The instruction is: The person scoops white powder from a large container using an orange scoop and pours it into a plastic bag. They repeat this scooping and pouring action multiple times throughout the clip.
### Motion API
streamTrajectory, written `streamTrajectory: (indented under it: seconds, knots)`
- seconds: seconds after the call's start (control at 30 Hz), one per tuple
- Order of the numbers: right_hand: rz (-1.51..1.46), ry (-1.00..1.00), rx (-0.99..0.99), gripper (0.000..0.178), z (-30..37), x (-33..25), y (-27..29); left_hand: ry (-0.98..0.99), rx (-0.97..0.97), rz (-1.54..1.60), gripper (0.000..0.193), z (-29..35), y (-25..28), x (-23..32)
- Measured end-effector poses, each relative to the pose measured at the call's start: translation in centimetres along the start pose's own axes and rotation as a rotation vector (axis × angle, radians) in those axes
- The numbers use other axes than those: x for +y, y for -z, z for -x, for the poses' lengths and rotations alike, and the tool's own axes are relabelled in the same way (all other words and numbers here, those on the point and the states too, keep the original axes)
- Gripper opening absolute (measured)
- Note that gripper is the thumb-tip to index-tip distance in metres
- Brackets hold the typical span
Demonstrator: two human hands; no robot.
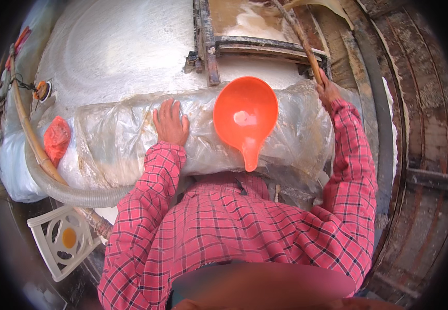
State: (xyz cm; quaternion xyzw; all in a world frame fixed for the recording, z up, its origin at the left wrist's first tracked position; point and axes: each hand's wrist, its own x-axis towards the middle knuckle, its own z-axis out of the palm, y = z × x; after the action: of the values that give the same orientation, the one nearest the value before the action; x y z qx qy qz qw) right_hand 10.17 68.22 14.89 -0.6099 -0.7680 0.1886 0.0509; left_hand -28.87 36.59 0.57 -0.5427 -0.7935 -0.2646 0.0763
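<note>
My left hand (171,123) lies flat on a plastic-wrapped ledge (115,137), fingers stretched out. At the right, my right hand (328,94) is closed round the lower end of a wooden pole (301,39), which slants up to the far side. Between my hands an orange plastic dipper (245,111) rests on the ledge, its short handle pointing toward me. Beyond the ledge spreads a vat of whitish liquid or pulp (121,46); which of these it is, I cannot tell. A dark wooden frame (265,44) stands at its far right, with brownish wet material inside.
A bamboo pole (25,116) and a ribbed hose (82,196) run along the left, near a crumpled red plastic bag (57,139). An orange round object (42,90) sits by the vat's edge. A white plastic chair (61,240) is low at left. Weathered boards (415,82) line the right.
</note>
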Motion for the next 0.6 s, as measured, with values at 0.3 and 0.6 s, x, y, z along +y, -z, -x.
streamTrajectory:
  seconds: [0.3, 0.6]
  knots:
    - [-0.093, -0.282, -0.202, 0.062, 24.1, -4.2, 6.0, -0.005, 0.014, 0.008, 0.047, 1.6, 0.4, -1.0]
    - [-0.34, -0.234, -0.224, 0.062, 22.4, -5.1, 6.0, 0.025, -0.035, -0.024, 0.048, 2.0, 1.4, -1.9]
